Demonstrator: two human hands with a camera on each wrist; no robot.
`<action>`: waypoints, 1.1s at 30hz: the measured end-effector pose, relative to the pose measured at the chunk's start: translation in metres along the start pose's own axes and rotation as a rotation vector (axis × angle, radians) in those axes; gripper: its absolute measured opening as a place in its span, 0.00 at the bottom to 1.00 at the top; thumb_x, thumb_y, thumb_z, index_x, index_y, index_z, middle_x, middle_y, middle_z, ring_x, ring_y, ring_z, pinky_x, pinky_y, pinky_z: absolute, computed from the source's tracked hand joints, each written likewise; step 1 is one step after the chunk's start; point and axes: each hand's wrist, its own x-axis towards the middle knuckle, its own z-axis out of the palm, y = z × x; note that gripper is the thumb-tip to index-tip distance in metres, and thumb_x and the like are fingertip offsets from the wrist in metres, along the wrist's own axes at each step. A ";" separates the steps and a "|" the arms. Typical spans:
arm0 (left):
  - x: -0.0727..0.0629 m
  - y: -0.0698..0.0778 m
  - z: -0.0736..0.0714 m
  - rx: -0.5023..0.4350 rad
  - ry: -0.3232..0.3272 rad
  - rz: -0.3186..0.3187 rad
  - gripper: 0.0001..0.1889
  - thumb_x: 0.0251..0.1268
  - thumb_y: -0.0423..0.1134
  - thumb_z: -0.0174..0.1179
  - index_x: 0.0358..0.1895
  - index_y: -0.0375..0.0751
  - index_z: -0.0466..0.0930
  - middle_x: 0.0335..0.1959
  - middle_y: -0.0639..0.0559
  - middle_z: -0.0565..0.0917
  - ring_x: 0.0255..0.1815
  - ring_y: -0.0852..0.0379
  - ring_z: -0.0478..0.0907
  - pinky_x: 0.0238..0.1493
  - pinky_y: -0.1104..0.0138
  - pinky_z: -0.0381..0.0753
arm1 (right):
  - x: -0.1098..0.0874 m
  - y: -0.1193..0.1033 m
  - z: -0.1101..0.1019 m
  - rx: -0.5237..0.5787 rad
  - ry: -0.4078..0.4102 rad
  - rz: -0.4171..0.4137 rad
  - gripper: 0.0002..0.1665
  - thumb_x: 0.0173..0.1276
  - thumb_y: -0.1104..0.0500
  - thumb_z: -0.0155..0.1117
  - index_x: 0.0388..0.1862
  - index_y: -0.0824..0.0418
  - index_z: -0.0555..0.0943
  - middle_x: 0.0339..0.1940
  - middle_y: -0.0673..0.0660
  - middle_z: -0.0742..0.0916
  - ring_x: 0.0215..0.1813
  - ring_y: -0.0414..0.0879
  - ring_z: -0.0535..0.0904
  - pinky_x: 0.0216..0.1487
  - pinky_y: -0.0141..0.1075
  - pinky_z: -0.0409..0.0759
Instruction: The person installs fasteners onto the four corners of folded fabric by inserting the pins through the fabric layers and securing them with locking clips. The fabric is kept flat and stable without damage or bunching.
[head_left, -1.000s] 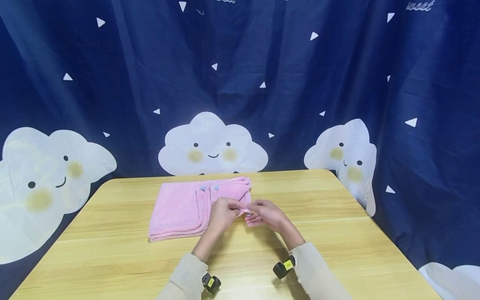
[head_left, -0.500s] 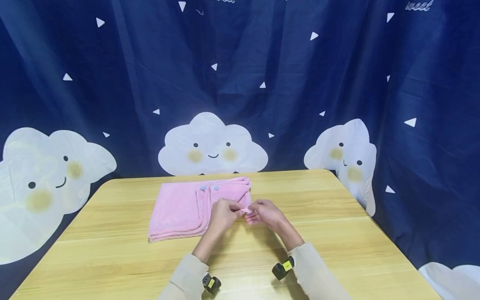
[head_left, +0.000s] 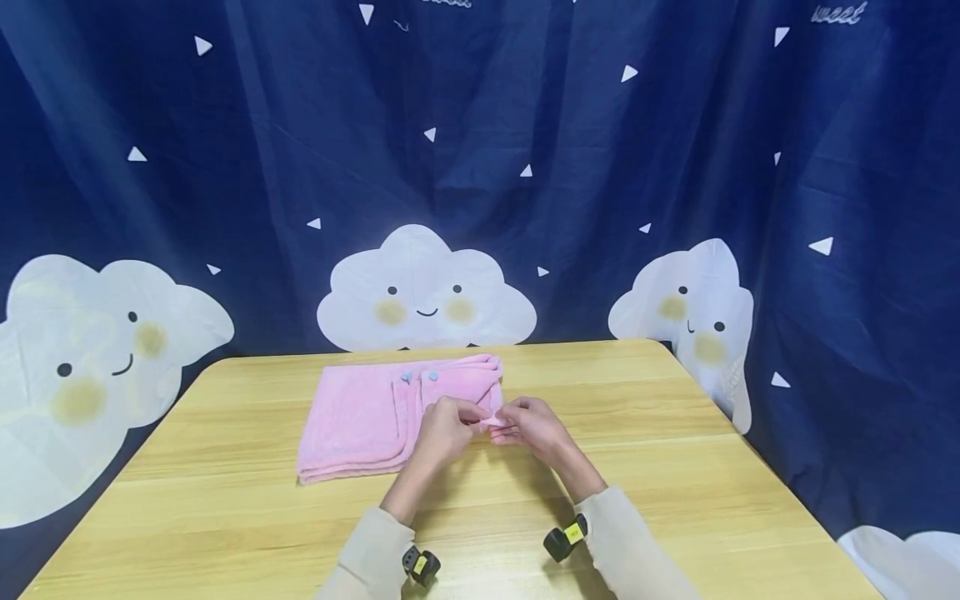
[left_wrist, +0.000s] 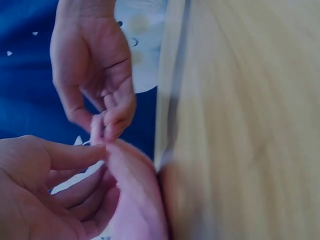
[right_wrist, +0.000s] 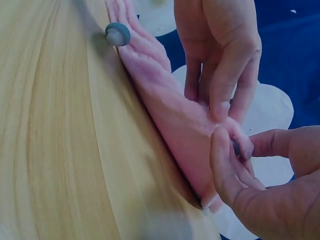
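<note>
A folded pink fleece cloth (head_left: 356, 417) lies on the wooden table. My left hand (head_left: 444, 429) pinches its near right corner between thumb and index finger. Right beside it, my right hand (head_left: 534, 427) pinches the same corner, fingertips almost meeting the left ones. In the right wrist view a small grey-blue knob (right_wrist: 236, 148) shows between the right thumb and fingers, partly hidden by the pink edge (right_wrist: 242, 140). Another grey-blue round knob (right_wrist: 117, 34) sits farther along the cloth. Two such knobs, a left one (head_left: 406, 377) and a right one (head_left: 432, 376), show on the cloth's top.
The light wooden table (head_left: 645, 500) reaches out on both sides of the cloth. Behind it hangs a dark blue curtain (head_left: 480, 192) with smiling clouds. Each sleeve cuff carries a small black camera, one left (head_left: 422, 567) and one right (head_left: 566, 537).
The grey-blue knob that showed under my right fingers in the head view is now covered there. The pinched corner has shifted slightly between the fingertips; the rest of the cloth lies as before.
</note>
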 end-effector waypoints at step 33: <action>-0.020 0.006 -0.064 0.498 -0.493 -0.384 0.12 0.49 0.25 0.72 0.28 0.33 0.74 0.23 0.41 0.83 0.24 0.45 0.86 0.19 0.66 0.82 | 0.000 0.003 -0.002 -0.025 0.007 -0.013 0.12 0.69 0.67 0.54 0.47 0.75 0.71 0.32 0.60 0.85 0.33 0.45 0.85 0.45 0.38 0.88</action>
